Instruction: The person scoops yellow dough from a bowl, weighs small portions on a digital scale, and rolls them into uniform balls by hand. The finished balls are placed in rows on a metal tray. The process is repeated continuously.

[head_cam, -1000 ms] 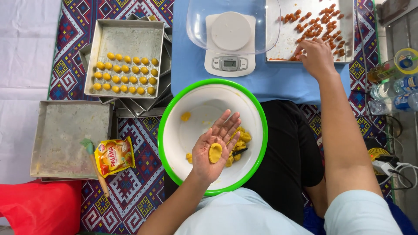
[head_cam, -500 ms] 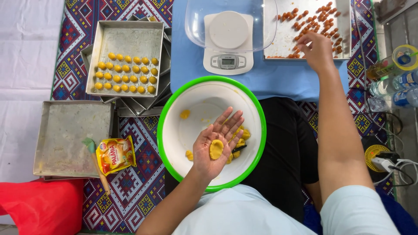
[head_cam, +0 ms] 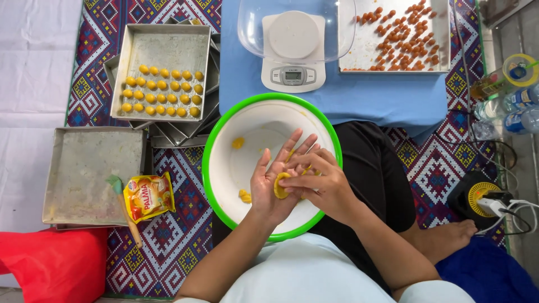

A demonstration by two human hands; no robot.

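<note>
My left hand (head_cam: 272, 179) lies palm up over the white bowl with a green rim (head_cam: 222, 134), with a flattened disc of yellow dough (head_cam: 280, 186) in the palm. My right hand (head_cam: 320, 182) has come over it, and its fingers press on the disc's edge. Small bits of yellow dough (head_cam: 238, 143) lie in the bowl. A metal tray with brown filling balls (head_cam: 401, 33) stands at the top right. Another tray with rows of yellow dough balls (head_cam: 163, 90) stands at the top left.
A white kitchen scale (head_cam: 292, 53) under a clear bowl sits on a blue cloth behind the bowl. An empty metal tray (head_cam: 90, 174) holds a yellow packet (head_cam: 149, 196) and a brush at the left. Bottles (head_cam: 514, 104) and a plug strip are at the right. A red cloth (head_cam: 53, 261) lies lower left.
My right hand left the tray of brown balls at the top right and came down to my left palm, where it now touches the dough disc.
</note>
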